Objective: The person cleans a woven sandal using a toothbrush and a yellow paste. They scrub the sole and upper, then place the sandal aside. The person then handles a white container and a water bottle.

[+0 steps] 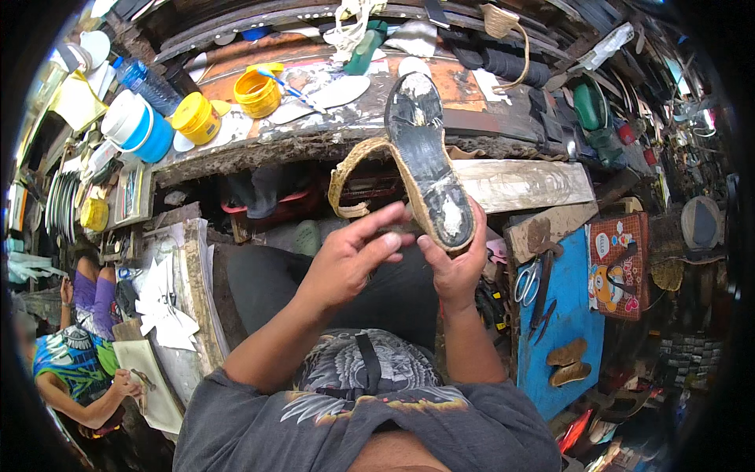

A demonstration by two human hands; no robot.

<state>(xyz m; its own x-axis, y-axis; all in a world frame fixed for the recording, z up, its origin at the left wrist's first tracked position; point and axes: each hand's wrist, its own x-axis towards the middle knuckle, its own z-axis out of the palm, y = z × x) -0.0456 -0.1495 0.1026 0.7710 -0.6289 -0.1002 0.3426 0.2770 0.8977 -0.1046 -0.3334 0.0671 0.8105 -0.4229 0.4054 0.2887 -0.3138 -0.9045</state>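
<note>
In my right hand point(460, 267) is a sandal point(425, 169), gripped at the heel end with the thumb on its edge. Its black underside faces up, with whitish patches at toe and heel, and tan braided rope runs around the rim. A woven strap point(346, 177) loops out from its left side. My left hand point(358, 252) is just left of the heel, fingers apart and holding nothing that shows. The sandal's toe end reaches over the front edge of the workbench point(338, 122).
On the bench stand yellow tubs point(257, 94), a blue-and-white pail point(141, 130) and a brush point(295, 90). To the right, a blue board point(550, 346) carries scissors point(527, 283), dark tools and brown sole pieces point(569, 362). Another person point(75, 354) works at lower left.
</note>
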